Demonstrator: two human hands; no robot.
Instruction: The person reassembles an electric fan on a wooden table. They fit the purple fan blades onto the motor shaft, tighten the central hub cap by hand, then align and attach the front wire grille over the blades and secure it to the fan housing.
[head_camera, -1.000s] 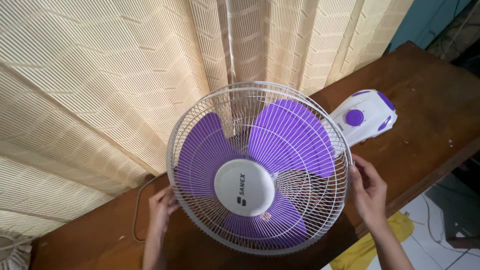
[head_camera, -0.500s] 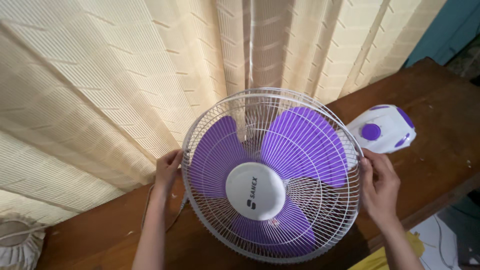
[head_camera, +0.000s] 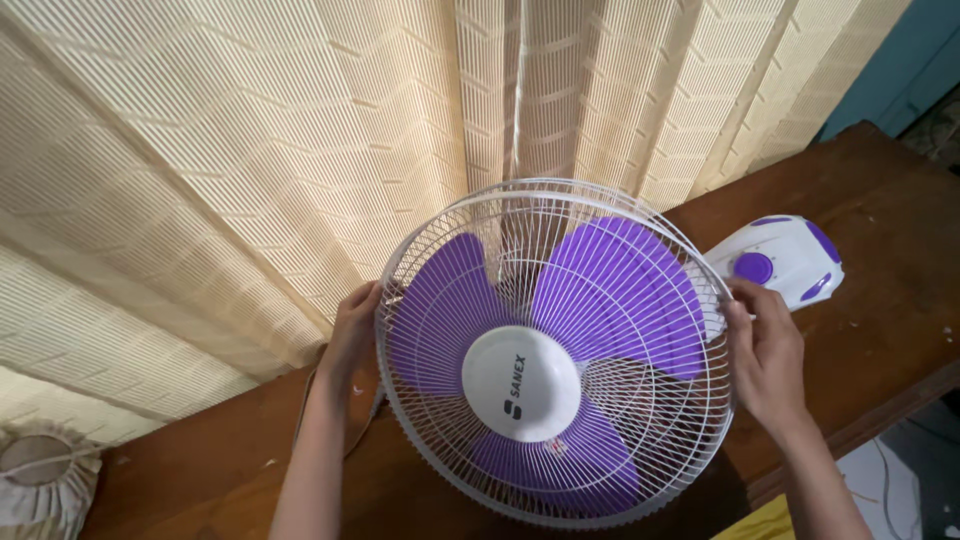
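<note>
1. Head view, against the earlier frames: our hands have slid up the rim of the fan (head_camera: 555, 350). The left hand (head_camera: 355, 330) was low on the left edge and now sits at the upper left. The right hand (head_camera: 765, 350) has climbed toward the upper right, close to the base (head_camera: 785, 260).
2. The fan lies tilted on the bench (head_camera: 880, 330), grille facing up at us, purple blades (head_camera: 620, 295) at rest behind the wires, the curtain (head_camera: 250, 170) just behind it.
3. Left fingers: curled loosely round the outer ring and touching it; how far they close behind the rim is hidden.
4. Right fingers (head_camera: 742, 300): bent over the rim wires, thumb and fingers pinching the ring, partly shut on it.
5. Risk, as we judge it: the hold is only on thin wire at two points, so the fan could swing or slip and knock the base on the bench.
6. The grille could flex or spring loose under an uneven pull.
7. The cord (head_camera: 305, 400) trailing at the left could snag, and the curtain could catch on the wires.
</note>
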